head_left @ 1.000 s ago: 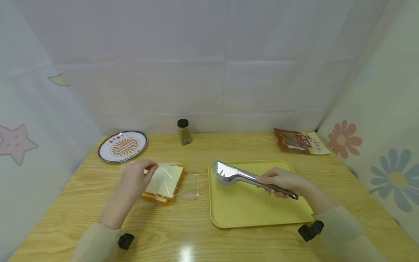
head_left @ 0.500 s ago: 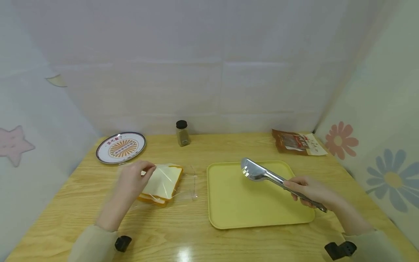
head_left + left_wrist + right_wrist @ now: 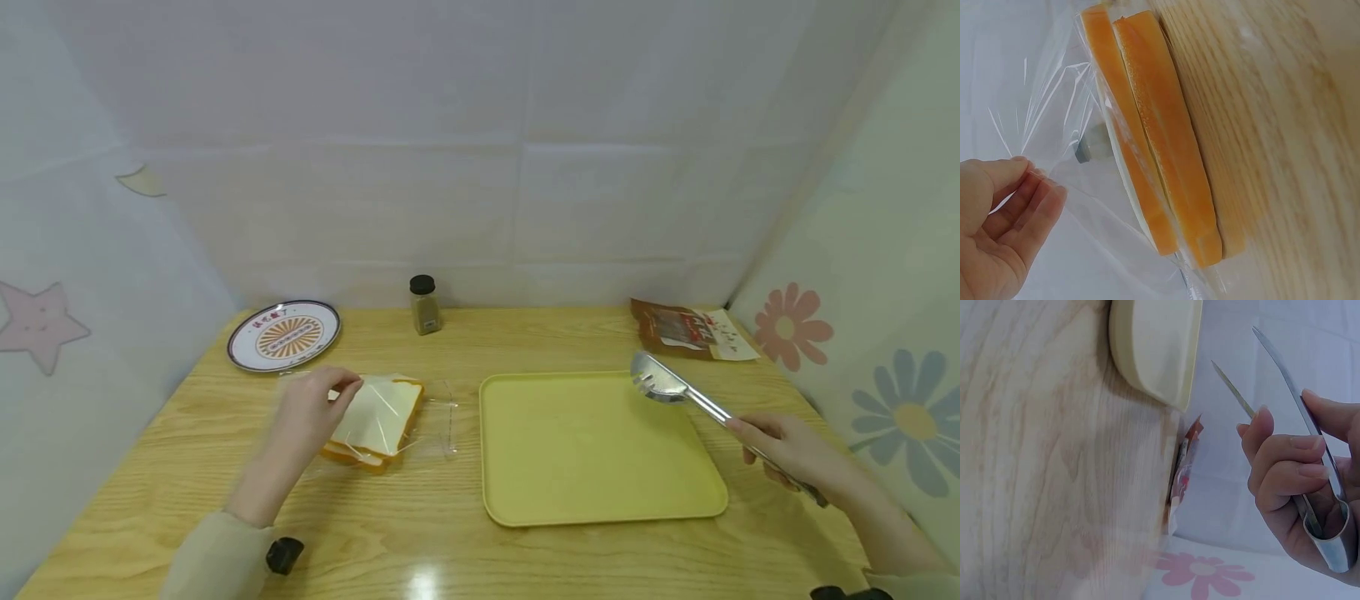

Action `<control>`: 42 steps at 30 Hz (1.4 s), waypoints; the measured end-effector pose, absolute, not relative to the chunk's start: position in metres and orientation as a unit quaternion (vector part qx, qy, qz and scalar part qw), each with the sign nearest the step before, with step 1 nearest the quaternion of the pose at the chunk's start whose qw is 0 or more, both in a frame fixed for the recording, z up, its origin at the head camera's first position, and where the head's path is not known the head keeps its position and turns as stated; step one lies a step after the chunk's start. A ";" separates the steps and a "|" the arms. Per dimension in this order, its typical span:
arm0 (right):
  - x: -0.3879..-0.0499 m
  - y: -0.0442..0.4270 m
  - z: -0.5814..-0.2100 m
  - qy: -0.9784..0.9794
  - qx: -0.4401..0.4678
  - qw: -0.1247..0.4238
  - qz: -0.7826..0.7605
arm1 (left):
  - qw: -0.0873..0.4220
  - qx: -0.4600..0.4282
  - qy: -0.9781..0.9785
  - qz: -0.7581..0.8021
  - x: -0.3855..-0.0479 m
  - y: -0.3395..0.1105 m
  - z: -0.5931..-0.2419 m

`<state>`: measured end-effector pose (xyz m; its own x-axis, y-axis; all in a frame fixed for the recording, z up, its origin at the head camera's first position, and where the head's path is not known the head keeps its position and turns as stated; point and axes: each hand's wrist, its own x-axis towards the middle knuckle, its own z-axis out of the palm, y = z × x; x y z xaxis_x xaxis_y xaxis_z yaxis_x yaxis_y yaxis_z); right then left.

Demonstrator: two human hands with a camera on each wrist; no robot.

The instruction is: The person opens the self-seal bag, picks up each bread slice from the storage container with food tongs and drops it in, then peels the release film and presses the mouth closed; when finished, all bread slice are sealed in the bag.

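Note:
Thumb and fingertips of my left hand (image 3: 315, 408) pinch the clear plastic bag (image 3: 1054, 106), drawing its film into creases. Inside the bag lie two stacked slices of bread (image 3: 375, 417) with orange crusts; the left wrist view shows their edges (image 3: 1166, 137) one on the other. My right hand (image 3: 787, 454) holds a pair of metal tongs (image 3: 705, 404) by the handles, fingers curled round them. In the right wrist view the tongs (image 3: 1291, 381) have their tips apart with nothing between. Their head hangs above the far right corner of the yellow tray (image 3: 600, 450).
A patterned plate (image 3: 285, 336) stands at the back left of the wooden table (image 3: 420, 533). Behind the bread is a black-capped spice jar (image 3: 425, 307). A brown and white food packet (image 3: 693, 331) lies at the back right. Printed cloth walls surround the table.
My right hand has carried the tongs rightward, from over the tray's left part to its far right corner. The left hand still pinches the bag in the same place.

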<state>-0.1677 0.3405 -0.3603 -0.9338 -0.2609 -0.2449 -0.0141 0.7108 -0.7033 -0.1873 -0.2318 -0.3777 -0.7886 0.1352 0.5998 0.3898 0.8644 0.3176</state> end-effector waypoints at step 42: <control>-0.187 0.407 -0.398 0.975 -0.012 0.094 -0.202 | 0.281 -0.144 -0.925 -0.212 -0.189 -0.234 -0.376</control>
